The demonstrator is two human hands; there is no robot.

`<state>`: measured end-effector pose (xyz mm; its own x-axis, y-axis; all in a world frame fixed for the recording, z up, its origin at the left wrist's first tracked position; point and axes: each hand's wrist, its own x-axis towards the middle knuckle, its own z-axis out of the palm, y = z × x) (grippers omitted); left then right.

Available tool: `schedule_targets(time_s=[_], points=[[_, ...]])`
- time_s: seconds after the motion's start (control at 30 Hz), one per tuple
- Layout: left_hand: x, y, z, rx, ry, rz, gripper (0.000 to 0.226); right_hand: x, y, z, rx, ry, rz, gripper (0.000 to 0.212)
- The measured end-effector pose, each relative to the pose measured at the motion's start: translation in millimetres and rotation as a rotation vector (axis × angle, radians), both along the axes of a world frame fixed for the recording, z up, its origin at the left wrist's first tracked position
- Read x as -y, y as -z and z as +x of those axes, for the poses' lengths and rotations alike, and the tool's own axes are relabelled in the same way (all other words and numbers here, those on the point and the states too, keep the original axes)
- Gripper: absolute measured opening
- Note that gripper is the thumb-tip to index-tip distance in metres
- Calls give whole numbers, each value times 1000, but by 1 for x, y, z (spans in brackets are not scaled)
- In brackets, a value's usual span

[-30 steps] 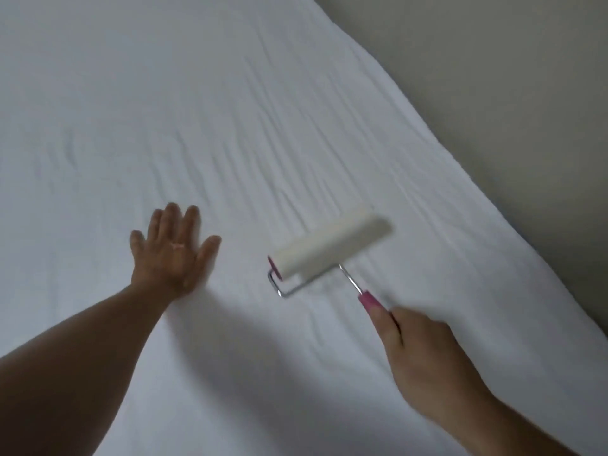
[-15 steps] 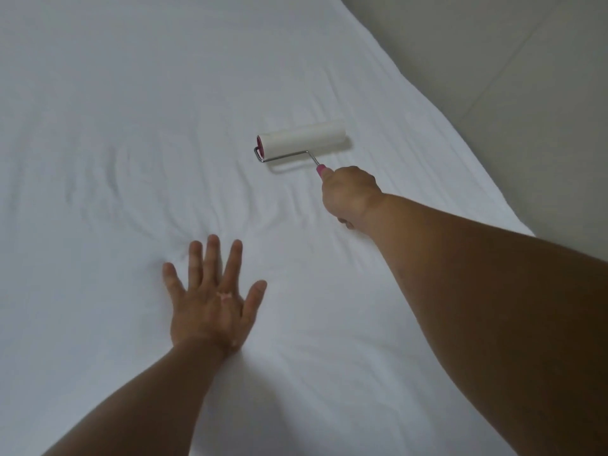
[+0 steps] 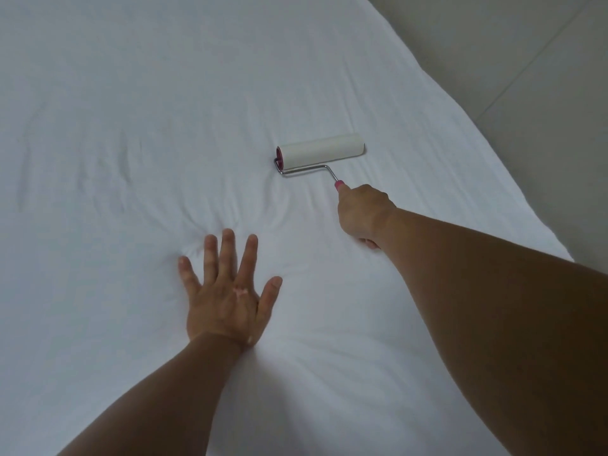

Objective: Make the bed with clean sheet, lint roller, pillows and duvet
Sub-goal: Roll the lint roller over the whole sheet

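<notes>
A white sheet covers the bed and fills most of the view, with shallow creases around its middle. A lint roller with a white roll, wire frame and pink handle lies flat on the sheet at centre right. My right hand grips the pink handle from below, arm stretched out over the bed. My left hand presses palm down on the sheet with fingers spread, left of and nearer than the roller; the fabric puckers at its fingertips.
The bed's right edge runs diagonally from top centre to the right side. Beyond it lies a pale tiled floor. No pillows or duvet show in view.
The roller travelled away from me across the sheet and has since drawn back a little toward me. My left hand stays pressed flat on the sheet.
</notes>
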<state>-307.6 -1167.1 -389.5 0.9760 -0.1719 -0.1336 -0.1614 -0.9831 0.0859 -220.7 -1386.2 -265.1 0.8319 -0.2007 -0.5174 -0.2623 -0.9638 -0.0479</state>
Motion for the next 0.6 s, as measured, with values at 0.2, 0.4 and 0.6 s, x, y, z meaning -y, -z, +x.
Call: schedule_targets(time_s=[0.2,0.4,0.6], points=[[1,-6,-2,1,4,19,76,5,5,-44,-17,-34,-28,72],[0,-12,-4,-5,14,22,78,13,7,-115,-46,-31,-51,75],[-6,-23,-7,-40,51,29,79,18,17,-170,-55,-38,-74,70]])
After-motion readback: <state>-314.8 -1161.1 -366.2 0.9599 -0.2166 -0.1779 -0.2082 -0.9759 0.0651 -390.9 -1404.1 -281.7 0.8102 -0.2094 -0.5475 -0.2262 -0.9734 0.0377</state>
